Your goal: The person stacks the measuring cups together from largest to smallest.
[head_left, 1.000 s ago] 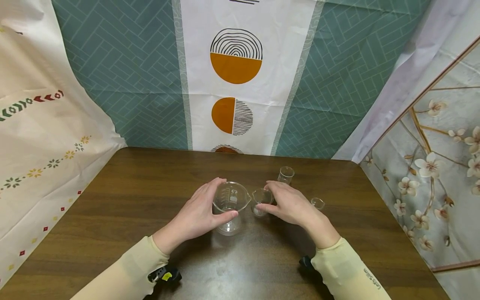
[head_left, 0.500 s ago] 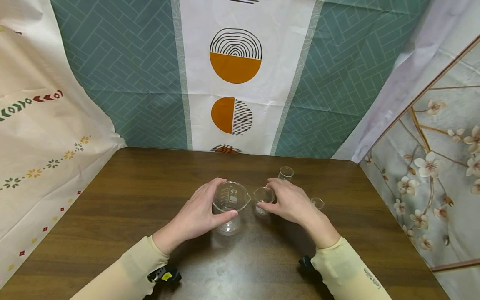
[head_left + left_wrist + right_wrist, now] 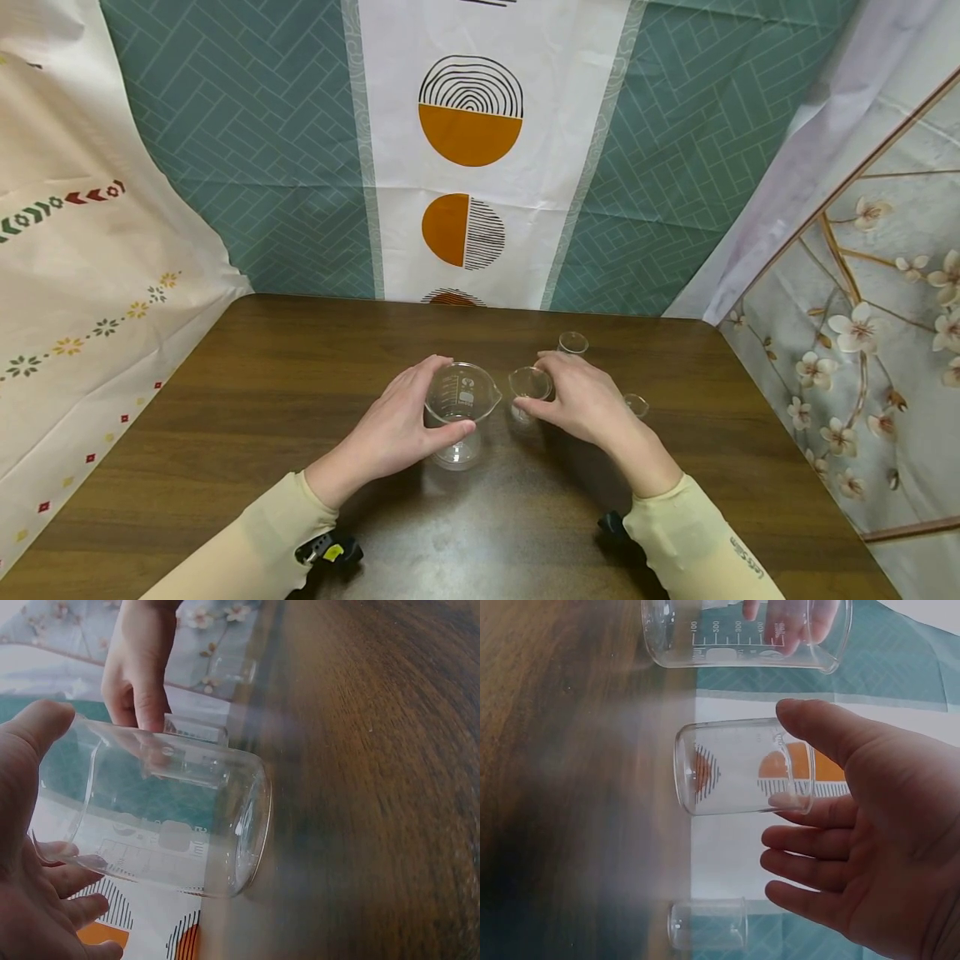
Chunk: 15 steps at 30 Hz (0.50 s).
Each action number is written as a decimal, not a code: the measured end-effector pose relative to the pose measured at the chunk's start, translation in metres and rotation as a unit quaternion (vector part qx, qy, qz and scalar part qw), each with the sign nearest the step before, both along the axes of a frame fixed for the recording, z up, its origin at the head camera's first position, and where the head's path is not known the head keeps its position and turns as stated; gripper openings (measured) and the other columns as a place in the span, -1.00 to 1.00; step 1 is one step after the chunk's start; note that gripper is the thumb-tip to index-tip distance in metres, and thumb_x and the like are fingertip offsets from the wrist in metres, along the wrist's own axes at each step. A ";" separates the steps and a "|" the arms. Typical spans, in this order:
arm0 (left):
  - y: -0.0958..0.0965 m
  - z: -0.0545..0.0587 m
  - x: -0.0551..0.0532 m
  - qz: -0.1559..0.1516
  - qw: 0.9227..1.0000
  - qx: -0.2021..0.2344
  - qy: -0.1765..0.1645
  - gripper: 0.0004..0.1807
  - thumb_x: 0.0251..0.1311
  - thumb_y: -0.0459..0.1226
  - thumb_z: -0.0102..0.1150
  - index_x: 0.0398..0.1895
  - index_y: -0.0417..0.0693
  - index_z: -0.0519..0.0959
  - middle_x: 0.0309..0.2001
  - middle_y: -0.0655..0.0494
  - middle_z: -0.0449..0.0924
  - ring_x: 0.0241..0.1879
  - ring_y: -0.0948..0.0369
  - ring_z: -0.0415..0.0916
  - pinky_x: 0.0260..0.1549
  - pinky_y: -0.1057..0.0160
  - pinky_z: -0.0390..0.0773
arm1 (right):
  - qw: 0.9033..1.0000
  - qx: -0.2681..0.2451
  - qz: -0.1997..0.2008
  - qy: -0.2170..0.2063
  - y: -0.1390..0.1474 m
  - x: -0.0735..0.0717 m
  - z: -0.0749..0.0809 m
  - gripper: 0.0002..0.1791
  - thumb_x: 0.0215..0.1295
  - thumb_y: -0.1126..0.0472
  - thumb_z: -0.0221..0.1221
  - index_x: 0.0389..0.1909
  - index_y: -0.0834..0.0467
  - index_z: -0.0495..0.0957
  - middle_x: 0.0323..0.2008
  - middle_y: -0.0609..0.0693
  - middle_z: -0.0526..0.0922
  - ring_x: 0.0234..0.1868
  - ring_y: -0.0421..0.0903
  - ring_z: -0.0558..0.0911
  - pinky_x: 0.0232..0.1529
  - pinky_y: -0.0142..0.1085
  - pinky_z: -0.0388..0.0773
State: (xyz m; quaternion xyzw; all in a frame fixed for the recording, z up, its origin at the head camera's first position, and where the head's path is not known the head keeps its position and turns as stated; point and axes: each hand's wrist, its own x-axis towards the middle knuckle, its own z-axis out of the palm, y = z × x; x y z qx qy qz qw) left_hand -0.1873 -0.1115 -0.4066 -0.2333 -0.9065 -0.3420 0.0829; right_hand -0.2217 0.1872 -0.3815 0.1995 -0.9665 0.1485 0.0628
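My left hand (image 3: pixel 397 421) grips a large clear glass beaker (image 3: pixel 459 404) near its rim, thumb on the near side and fingers behind. White graduations show on its wall in the left wrist view. To its right, my right hand (image 3: pixel 581 400) holds a smaller clear beaker (image 3: pixel 528 383) at its top between thumb and index finger, with the other fingers spread. In the right wrist view this small beaker (image 3: pixel 739 769) is upright relative to the table; whether its base touches the wood I cannot tell. A gap separates both beakers.
A narrow glass vessel (image 3: pixel 572 342) stands behind my right hand, partly hidden by it. Another small glass vessel (image 3: pixel 636 406) stands right of that hand, partly hidden by it. The brown wooden table (image 3: pixel 300 358) ends at patterned cloth hangings (image 3: pixel 300 167) behind and on both sides.
My right hand has shifted the smaller beaker slightly right and away from me, a little farther from the large beaker. The left hand and large beaker stay in place.
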 end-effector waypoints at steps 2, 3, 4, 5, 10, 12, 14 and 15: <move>0.000 0.000 0.000 0.000 1.000 0.000 0.000 -0.01 0.23 0.15 0.59 0.59 -0.01 0.32 0.43 0.01 0.53 0.43 -0.06 0.46 0.39 -0.20 0.48 | 1.000 -0.005 -0.004 -0.001 -0.001 0.000 0.001 -0.27 0.34 -0.28 0.47 0.25 0.20 0.66 0.45 0.14 0.60 0.48 0.18 0.54 0.28 0.20 0.61; 0.000 0.000 0.000 -0.001 1.000 0.001 0.000 -0.01 0.23 0.15 0.59 0.59 -0.01 0.32 0.43 0.01 0.53 0.43 -0.06 0.47 0.38 -0.20 0.48 | 1.000 -0.009 -0.008 -0.003 -0.001 0.001 0.002 -0.25 0.34 -0.29 0.47 0.27 0.21 0.65 0.47 0.15 0.58 0.50 0.18 0.52 0.30 0.21 0.59; 0.000 0.000 0.000 0.000 1.000 0.001 -0.001 -0.01 0.23 0.15 0.59 0.59 -0.01 0.32 0.43 0.01 0.53 0.43 -0.06 0.47 0.39 -0.20 0.48 | 1.000 -0.011 -0.009 -0.003 -0.001 0.001 0.003 -0.24 0.35 -0.29 0.47 0.28 0.22 0.64 0.48 0.16 0.56 0.51 0.19 0.51 0.32 0.22 0.58; 0.000 -0.001 0.000 0.000 1.000 0.001 -0.001 -0.01 0.23 0.15 0.59 0.59 -0.01 0.32 0.43 0.00 0.53 0.43 -0.06 0.47 0.39 -0.20 0.48 | 1.000 -0.014 -0.010 -0.003 -0.001 0.001 0.003 -0.23 0.36 -0.29 0.46 0.29 0.23 0.63 0.50 0.17 0.55 0.52 0.20 0.50 0.33 0.22 0.57; 0.000 -0.001 0.000 0.000 1.000 0.000 -0.001 0.00 0.24 0.16 0.58 0.59 -0.02 0.31 0.45 -0.01 0.51 0.45 -0.07 0.45 0.40 -0.20 0.47 | 0.999 -0.027 -0.019 -0.004 -0.003 0.003 0.007 -0.25 0.37 -0.27 0.47 0.28 0.23 0.63 0.54 0.18 0.50 0.53 0.22 0.49 0.36 0.23 0.53; 0.000 -0.001 0.000 0.000 1.000 0.000 -0.001 0.00 0.24 0.16 0.58 0.60 -0.03 0.31 0.46 -0.01 0.50 0.45 -0.08 0.45 0.40 -0.20 0.47 | 0.999 -0.031 -0.022 -0.004 -0.003 0.004 0.008 -0.26 0.37 -0.27 0.47 0.27 0.22 0.63 0.55 0.17 0.49 0.54 0.21 0.48 0.37 0.23 0.53; 0.000 -0.001 0.000 0.000 1.000 0.001 0.000 0.00 0.24 0.15 0.59 0.60 -0.03 0.31 0.46 -0.01 0.51 0.45 -0.08 0.45 0.39 -0.21 0.48 | 0.999 -0.034 -0.023 -0.001 -0.004 0.005 0.010 -0.27 0.36 -0.26 0.47 0.26 0.22 0.63 0.55 0.16 0.49 0.54 0.21 0.48 0.37 0.23 0.53; 0.000 -0.001 0.000 0.000 1.000 0.001 -0.001 0.00 0.24 0.15 0.59 0.60 -0.03 0.31 0.46 -0.01 0.51 0.45 -0.08 0.45 0.39 -0.20 0.48 | 0.999 -0.036 -0.023 0.000 -0.004 0.005 0.010 -0.27 0.36 -0.27 0.47 0.26 0.22 0.63 0.55 0.15 0.49 0.54 0.21 0.48 0.36 0.23 0.53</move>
